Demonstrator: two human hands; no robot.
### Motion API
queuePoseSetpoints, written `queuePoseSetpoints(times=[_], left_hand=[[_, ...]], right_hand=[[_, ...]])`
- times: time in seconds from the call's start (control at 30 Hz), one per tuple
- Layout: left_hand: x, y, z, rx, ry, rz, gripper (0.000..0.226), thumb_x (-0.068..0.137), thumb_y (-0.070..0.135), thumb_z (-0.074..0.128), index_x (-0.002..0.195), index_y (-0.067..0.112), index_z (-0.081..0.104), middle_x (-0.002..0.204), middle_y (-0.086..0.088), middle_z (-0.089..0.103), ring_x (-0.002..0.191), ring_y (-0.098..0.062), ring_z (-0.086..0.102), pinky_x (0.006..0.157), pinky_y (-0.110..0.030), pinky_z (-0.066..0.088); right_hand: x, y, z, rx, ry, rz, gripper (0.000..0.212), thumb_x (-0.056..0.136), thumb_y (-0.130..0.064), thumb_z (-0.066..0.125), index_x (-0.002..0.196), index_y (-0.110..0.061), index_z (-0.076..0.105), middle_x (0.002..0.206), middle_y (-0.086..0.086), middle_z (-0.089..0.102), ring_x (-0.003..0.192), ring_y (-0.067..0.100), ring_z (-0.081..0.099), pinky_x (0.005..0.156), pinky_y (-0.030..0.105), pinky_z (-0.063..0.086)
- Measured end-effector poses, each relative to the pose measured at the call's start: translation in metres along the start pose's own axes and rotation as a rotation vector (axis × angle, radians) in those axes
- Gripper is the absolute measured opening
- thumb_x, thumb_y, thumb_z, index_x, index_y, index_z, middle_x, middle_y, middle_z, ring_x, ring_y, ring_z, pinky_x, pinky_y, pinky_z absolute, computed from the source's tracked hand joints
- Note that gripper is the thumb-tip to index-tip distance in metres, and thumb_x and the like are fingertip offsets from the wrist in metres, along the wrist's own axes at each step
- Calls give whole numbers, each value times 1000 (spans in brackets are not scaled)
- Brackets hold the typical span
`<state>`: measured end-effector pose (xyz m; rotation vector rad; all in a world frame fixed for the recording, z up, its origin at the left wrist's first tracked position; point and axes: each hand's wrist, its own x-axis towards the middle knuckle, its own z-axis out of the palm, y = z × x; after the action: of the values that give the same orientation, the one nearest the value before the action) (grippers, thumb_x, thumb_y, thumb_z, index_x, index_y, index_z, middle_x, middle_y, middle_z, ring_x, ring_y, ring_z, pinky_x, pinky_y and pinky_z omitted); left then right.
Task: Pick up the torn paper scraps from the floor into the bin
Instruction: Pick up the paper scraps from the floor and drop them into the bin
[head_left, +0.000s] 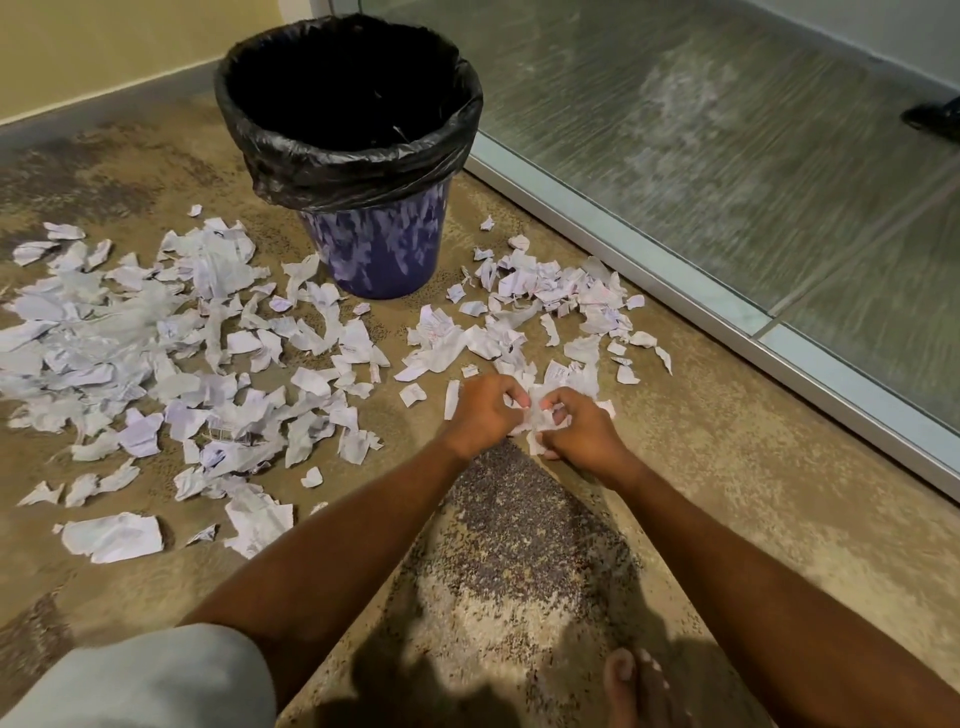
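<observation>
Nothing here can be read. Many of the paper scraps (524, 283) on the floor carry faint handwriting in blue and red ink. It shows most on the cluster to the right of the bin (384, 244) and on the pieces in the near middle, but every line is too small and blurred to make out.

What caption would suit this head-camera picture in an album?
Left hand and right hand bunch up torn paper scraps on the floor before a black-lined blue bin, more scraps strewn around.
</observation>
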<state>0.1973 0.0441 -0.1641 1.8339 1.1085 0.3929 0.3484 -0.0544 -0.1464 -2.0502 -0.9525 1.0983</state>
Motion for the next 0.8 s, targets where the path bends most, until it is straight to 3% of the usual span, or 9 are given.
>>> queuePoseSetpoints(times=[0.07, 0.13, 0.2, 0.27, 0.3, 0.43, 0.53, 0.7, 0.8], left_hand=[[-2, 1, 3, -40, 23, -36, 15, 81, 2, 82, 92, 12, 82, 102, -2, 78, 92, -16, 70, 77, -25, 51], [-5, 3, 1, -92, 38, -89, 17, 81, 1, 82, 93, 12, 82, 105, -4, 77, 96, -20, 72, 78, -29, 55], [-6, 4, -4, -137, 51, -115, 17, 82, 4, 82, 95, 14, 82, 108, -1, 77, 98, -20, 72, 75, -21, 54], [-7, 7, -10, -137, 78, -120, 16, 84, 8, 82, 96, 18, 82, 105, 7, 73, 94, -12, 68, 66, -1, 44], [-7, 10, -14, -134, 94, -117, 16, 85, 10, 83, 96, 21, 82, 103, 11, 71, 93, -7, 65, 65, 2, 40], [-2, 25, -29, -94, 157, -104, 10, 88, 23, 82, 92, 31, 78, 105, 18, 70, 90, -4, 66, 72, -19, 53], [11, 44, -50, -146, 193, -7, 13, 89, 10, 79, 92, 22, 79, 113, 7, 76, 105, -8, 68, 77, -14, 49], [31, 80, -94, -101, 298, 144, 13, 88, 7, 78, 90, 20, 79, 97, 14, 77, 97, 0, 69, 84, -15, 50], [35, 101, -121, -92, 386, 219, 13, 88, 7, 78, 90, 20, 80, 94, 15, 76, 89, 5, 68, 77, -7, 47]], right_hand=[[4, -3, 8, 74, -21, 31, 39, 81, 13, 74, 109, -13, 66, 95, 7, 65, 78, 21, 70, 77, 53, 67], [9, -7, 14, 161, -31, 72, 47, 77, 15, 72, 109, -19, 68, 102, 14, 73, 85, 26, 74, 81, 56, 66], [12, -11, 18, 263, -44, 97, 52, 78, 19, 69, 112, -20, 69, 115, 21, 72, 93, 31, 75, 80, 49, 68], [15, -15, 18, 340, -59, 107, 50, 80, 22, 67, 112, -17, 69, 122, 24, 70, 95, 31, 76, 78, 42, 67], [15, -18, 17, 364, -63, 106, 48, 82, 23, 66, 111, -16, 69, 122, 25, 69, 92, 30, 76, 78, 41, 67], [18, -43, 11, 411, -44, 79, 47, 84, 21, 67, 115, -14, 69, 122, 24, 69, 84, 26, 78, 87, 47, 67], [21, -72, 4, 440, -12, 30, 48, 84, 20, 68, 119, -13, 68, 123, 24, 68, 86, 31, 79, 88, 49, 66], [23, -132, -15, 509, 34, -133, 43, 85, 22, 67, 116, -8, 67, 119, 28, 71, 85, 32, 79, 81, 39, 68], [22, -167, -22, 540, 31, -214, 41, 85, 21, 68, 116, -5, 66, 120, 28, 71, 90, 35, 79, 77, 35, 67]])
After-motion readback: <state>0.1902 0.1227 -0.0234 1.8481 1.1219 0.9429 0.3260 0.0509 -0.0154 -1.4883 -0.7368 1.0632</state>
